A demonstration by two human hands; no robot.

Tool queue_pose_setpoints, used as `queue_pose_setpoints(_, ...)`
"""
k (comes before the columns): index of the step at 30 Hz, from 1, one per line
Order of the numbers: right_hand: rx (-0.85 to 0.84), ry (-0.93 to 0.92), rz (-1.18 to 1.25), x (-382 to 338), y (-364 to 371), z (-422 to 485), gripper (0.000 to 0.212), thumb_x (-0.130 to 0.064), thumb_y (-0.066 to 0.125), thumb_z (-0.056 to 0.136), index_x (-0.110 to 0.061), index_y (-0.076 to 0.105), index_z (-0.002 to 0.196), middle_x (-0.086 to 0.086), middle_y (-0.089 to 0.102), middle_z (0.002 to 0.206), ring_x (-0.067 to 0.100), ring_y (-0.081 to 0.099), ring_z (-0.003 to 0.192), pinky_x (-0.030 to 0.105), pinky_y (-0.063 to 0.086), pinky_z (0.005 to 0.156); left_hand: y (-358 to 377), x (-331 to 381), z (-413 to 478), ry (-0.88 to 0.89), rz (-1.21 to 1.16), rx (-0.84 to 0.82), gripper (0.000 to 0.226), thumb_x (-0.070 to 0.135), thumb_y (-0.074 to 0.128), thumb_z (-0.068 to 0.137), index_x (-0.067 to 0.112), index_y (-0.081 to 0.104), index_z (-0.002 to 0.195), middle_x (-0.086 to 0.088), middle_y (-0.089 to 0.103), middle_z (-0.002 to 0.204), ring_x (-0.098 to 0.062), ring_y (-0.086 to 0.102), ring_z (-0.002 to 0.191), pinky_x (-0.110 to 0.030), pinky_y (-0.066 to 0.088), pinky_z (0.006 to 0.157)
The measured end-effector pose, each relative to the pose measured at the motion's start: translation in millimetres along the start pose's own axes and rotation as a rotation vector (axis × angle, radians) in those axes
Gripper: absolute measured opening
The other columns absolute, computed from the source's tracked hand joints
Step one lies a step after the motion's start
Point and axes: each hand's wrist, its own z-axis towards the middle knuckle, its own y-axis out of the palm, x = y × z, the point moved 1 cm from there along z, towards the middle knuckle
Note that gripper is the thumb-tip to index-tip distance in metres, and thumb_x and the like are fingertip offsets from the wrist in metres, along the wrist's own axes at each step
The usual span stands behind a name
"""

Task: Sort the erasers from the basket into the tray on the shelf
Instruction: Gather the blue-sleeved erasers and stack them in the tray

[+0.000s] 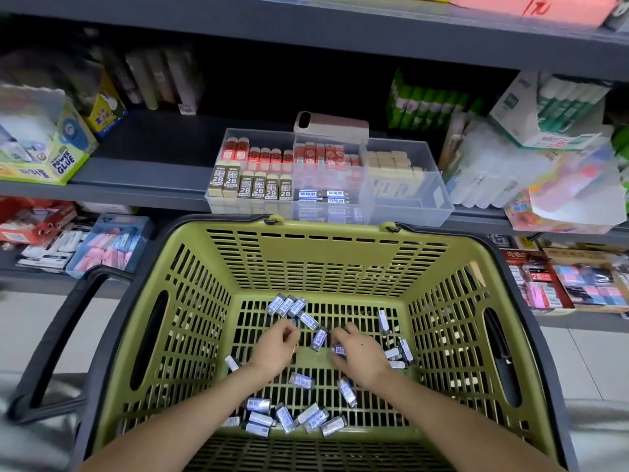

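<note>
Head view, the only one. Green basket (316,253) stands below the shelf (136,185), both forearms reaching down into it. Blue-and-white sleeved erasers (299,381) lie loose over the slatted floor: a cluster at the near edge, a few toward the far wall, some at the right. Right hand (360,356) is curled low over the floor, fingers closed on one eraser (338,350) whose label shows under the thumb side. Left hand (274,349) is also curled, fingertips drawn together near the middle; motion blur there, so I cannot tell whether it pinches a piece or is only closing on one. Working with both hands probably lets several be gathered per trip up. Clear divided tray (408,212) sits on the shelf edge just behind the basket, a short lift away. Its front middle compartment already holds matching blue-and-white pieces (323,195) (likely the destination); 2B and red ones fill the left, beige ones the right. A phone (332,126) rests on the tray's back rim. Many pieces remain in the basket.
</note>
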Motion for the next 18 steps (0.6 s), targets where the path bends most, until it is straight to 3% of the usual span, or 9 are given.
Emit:
queue_pose_setpoints(2, -0.021, 0.015, 0.062, 1.9, -2.9, 1.7, 0.025, -0.032, 0.052, 0.093, -0.015, 0.054, 0.110, 0.003, 0.049, 0.110, 0.021, 0.057, 0.087, 0.027, 0.044, 0.071, 2.9, 4.9, -1.1, -0.242, -0.374, -0.052, 0.017, 0.013, 0.040, 0.101, 0.009, 0.057, 0.103, -0.007, 0.058, 0.095, -0.019, 0.057, 0.073, -0.024, 0.053, 0.058)
queue_pose_setpoints(5, 0.107, 0.085, 0.269, -0.3, -12.6, 0.9, 0.019, -0.029, 0.057, 0.091, -0.011, 0.059, 0.097, -0.002, 0.051, 0.086, 0.013, 0.050, 0.074, 0.021, 0.040, 0.065, 3.4, 12.3, -2.7, -0.552, -0.766, -0.075, 0.023, 0.019, 0.044, 0.099, 0.005, 0.060, 0.109, -0.015, 0.059, 0.094, -0.023, 0.057, 0.070, -0.031, 0.052, 0.060)
queue_pose_setpoints(7, 0.156, 0.057, 0.487, -12.5, -21.7, -0.4, 0.016, -0.027, 0.062, 0.089, -0.011, 0.060, 0.090, -0.005, 0.052, 0.075, 0.008, 0.048, 0.064, 0.014, 0.037, 0.056, 4.6, 15.9, -2.2, -0.637, -0.895, -0.142, 0.036, 0.032, 0.041, 0.100, 0.002, 0.059, 0.111, -0.013, 0.055, 0.086, -0.022, 0.054, 0.068, -0.034, 0.052, 0.060)
queue_pose_setpoints(10, -0.004, -0.051, 0.751, -36.4, -30.0, -1.6, 0.016, -0.025, 0.066, 0.085, -0.017, 0.062, 0.099, 0.000, 0.062, 0.081, 0.007, 0.057, 0.060, 0.015, 0.046, 0.051, 6.2, 18.9, -1.2, -0.676, -1.065, -0.239, 0.043, 0.042, 0.047, 0.097, 0.002, 0.061, 0.101, -0.015, 0.061, 0.089, -0.028, 0.060, 0.077, -0.038, 0.055, 0.066)
queue_pose_setpoints(12, 0.079, -0.012, 0.643, -39.4, -32.1, 3.4, 0.024, -0.030, 0.064, 0.086, -0.020, 0.062, 0.108, -0.002, 0.065, 0.087, 0.009, 0.062, 0.068, 0.026, 0.054, 0.062, 3.8, 18.6, 0.0, -0.695, -1.106, -0.220, 0.033, 0.033, 0.058, 0.092, 0.001, 0.065, 0.091, -0.017, 0.062, 0.086, -0.028, 0.061, 0.069, -0.033, 0.055, 0.055)
queue_pose_setpoints(14, 0.196, 0.056, 0.377, -33.3, -33.0, 10.3, 0.034, -0.034, 0.062, 0.087, -0.022, 0.057, 0.118, -0.004, 0.062, 0.099, 0.009, 0.061, 0.080, 0.026, 0.053, 0.073, -0.3, 14.5, 1.4, -0.683, -1.047, -0.193, 0.024, 0.023, 0.059, 0.091, 0.000, 0.065, 0.092, -0.015, 0.060, 0.080, -0.023, 0.059, 0.062, -0.026, 0.051, 0.046)
queue_pose_setpoints(18, -0.030, -0.123, 0.036, -26.4, -16.7, 27.7, 0.063, -0.041, 0.066, 0.081, -0.032, 0.040, 0.137, 0.001, 0.038, 0.129, 0.018, 0.050, 0.109, 0.035, 0.050, 0.087, -17.8, 5.0, 7.4, -0.648, -0.988, -0.110, 0.020, 0.019, 0.061, 0.090, 0.000, 0.065, 0.085, -0.010, 0.060, 0.067, -0.020, 0.057, 0.056, -0.025, 0.053, 0.047)
